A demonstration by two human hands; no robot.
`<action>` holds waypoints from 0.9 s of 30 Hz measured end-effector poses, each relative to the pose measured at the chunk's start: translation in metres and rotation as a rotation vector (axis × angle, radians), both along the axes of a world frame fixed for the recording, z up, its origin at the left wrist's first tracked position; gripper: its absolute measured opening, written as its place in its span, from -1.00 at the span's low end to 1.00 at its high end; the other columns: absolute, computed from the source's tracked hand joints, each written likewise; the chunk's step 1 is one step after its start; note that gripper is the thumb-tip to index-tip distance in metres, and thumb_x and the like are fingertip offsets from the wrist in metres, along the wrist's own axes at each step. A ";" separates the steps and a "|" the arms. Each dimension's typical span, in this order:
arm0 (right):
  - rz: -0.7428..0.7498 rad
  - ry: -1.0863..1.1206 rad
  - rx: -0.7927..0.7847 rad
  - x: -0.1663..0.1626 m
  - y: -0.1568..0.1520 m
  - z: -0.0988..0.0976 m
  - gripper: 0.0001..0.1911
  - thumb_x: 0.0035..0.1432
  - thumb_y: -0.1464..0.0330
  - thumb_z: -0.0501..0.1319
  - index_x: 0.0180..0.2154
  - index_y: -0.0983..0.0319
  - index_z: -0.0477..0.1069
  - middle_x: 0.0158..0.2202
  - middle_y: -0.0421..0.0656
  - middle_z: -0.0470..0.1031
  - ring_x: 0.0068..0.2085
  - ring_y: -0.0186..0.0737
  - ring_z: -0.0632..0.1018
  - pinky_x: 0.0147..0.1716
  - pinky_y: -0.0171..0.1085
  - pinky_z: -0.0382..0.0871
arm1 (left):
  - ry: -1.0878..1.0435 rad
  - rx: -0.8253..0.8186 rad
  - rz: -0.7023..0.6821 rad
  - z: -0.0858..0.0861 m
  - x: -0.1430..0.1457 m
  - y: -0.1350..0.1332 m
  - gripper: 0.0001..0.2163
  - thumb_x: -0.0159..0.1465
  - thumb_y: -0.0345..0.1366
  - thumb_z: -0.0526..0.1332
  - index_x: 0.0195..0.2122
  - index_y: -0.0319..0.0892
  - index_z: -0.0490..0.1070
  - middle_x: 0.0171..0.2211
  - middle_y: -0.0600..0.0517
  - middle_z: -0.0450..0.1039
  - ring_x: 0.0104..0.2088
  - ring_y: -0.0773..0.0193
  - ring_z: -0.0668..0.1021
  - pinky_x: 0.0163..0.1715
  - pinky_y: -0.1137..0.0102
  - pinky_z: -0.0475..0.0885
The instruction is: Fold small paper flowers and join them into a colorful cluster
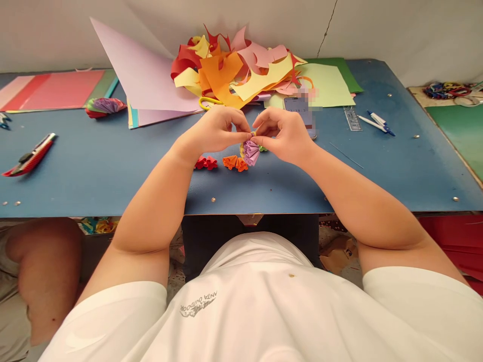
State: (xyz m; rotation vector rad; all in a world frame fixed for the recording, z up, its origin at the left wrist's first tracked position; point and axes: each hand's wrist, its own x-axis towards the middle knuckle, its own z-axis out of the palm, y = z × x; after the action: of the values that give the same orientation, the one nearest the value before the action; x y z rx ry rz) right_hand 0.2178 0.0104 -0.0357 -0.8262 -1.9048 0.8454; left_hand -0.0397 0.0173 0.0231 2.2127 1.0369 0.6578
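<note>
My left hand [216, 129] and my right hand [290, 133] meet over the blue table [264, 193]. Thumbs and forefingers of both pinch the top of a purple pleated paper piece [250, 153], which hangs fanned out below them. Yellow paper shows at its upper left edge; whether it is joined on I cannot tell. A bit of green folded paper [263, 149] peeks out under my right fingers. On the tabletop, an orange folded paper piece [234, 163] lies just left of the purple one. Further left, partly behind my left forearm, is a red folded paper piece [206, 162].
Behind my hands are a heap of paper scraps [222, 70], yellow-handled scissors [206, 104] and a phone [291, 105]. Rightward lie a clear ruler [352, 119], pens [377, 124] and thin wire [345, 155]. A red cutter [32, 157] and multicoloured pleated paper [104, 106] lie left. Another person's leg [49, 271] shows lower left.
</note>
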 end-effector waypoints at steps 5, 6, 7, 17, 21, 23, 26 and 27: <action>0.032 0.051 -0.087 0.000 0.006 -0.005 -0.75 0.33 0.19 0.71 -0.08 0.11 0.78 -0.19 -0.14 0.86 -0.17 -0.04 0.82 -0.05 0.00 0.89 | 0.034 0.062 -0.014 -0.002 0.000 0.001 -0.90 0.37 -0.18 0.50 -0.28 -0.03 0.72 -0.17 -0.07 0.78 -0.06 0.05 0.70 0.13 0.12 0.65; 0.031 0.058 -0.099 0.000 0.007 -0.005 -0.76 0.33 0.20 0.71 -0.09 0.11 0.80 -0.17 -0.12 0.87 -0.15 -0.03 0.83 -0.03 0.01 0.90 | 0.039 0.069 -0.013 -0.003 0.000 0.001 -0.89 0.38 -0.17 0.51 -0.28 -0.02 0.72 -0.18 -0.07 0.77 -0.05 0.04 0.70 0.14 0.11 0.66; 0.028 0.063 -0.113 0.000 0.007 -0.005 -0.78 0.32 0.21 0.71 -0.09 0.12 0.82 -0.16 -0.11 0.88 -0.12 -0.02 0.84 -0.02 0.02 0.91 | 0.043 0.075 -0.011 -0.003 0.001 0.001 -0.88 0.39 -0.16 0.51 -0.29 -0.02 0.71 -0.18 -0.08 0.76 -0.04 0.03 0.71 0.15 0.10 0.66; -0.009 0.035 -0.058 -0.001 0.006 -0.007 -0.87 0.38 0.25 0.67 -0.12 0.14 0.86 -0.13 -0.08 0.89 -0.07 0.04 0.87 0.03 0.07 0.94 | 0.061 0.116 0.009 -0.006 0.003 0.001 -0.89 0.36 -0.23 0.53 -0.32 -0.01 0.69 -0.19 -0.07 0.73 -0.03 0.01 0.72 0.13 0.09 0.65; -0.013 0.038 -0.049 -0.001 0.005 -0.004 -0.92 0.36 0.28 0.63 -0.15 0.12 0.85 -0.15 -0.11 0.89 -0.10 0.02 0.85 0.00 0.05 0.92 | 0.018 0.111 -0.003 -0.008 0.001 0.004 -0.91 0.37 -0.22 0.53 -0.28 -0.04 0.74 -0.15 -0.08 0.77 -0.05 0.05 0.75 0.13 0.11 0.66; -0.032 0.034 -0.039 -0.001 0.005 -0.003 -0.94 0.36 0.29 0.61 -0.16 0.11 0.85 -0.15 -0.12 0.89 -0.09 0.03 0.85 0.00 0.06 0.91 | -0.008 0.104 0.000 -0.009 0.002 0.004 -0.90 0.38 -0.21 0.54 -0.28 -0.05 0.75 -0.13 -0.09 0.78 -0.04 0.06 0.76 0.14 0.13 0.68; -0.047 0.036 -0.013 -0.001 0.004 -0.002 -0.98 0.37 0.33 0.58 -0.16 0.11 0.84 -0.15 -0.14 0.88 -0.09 0.03 0.84 0.01 0.07 0.90 | -0.041 0.096 0.008 -0.008 0.003 0.003 -0.87 0.38 -0.17 0.55 -0.27 -0.06 0.76 -0.13 -0.10 0.79 -0.03 0.06 0.77 0.15 0.13 0.69; -0.049 0.036 -0.006 -0.001 0.003 -0.002 -0.98 0.37 0.34 0.57 -0.16 0.11 0.83 -0.15 -0.14 0.87 -0.09 0.03 0.84 0.01 0.07 0.89 | -0.048 0.092 0.013 -0.008 0.003 0.003 -0.86 0.38 -0.15 0.56 -0.27 -0.06 0.76 -0.13 -0.10 0.79 -0.03 0.05 0.77 0.14 0.13 0.70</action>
State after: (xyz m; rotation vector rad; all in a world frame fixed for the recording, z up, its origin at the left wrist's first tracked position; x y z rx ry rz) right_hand 0.2165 0.0136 -0.0374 -0.8528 -1.8441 0.8316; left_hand -0.0365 0.0203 0.0151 2.2591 1.0157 0.7754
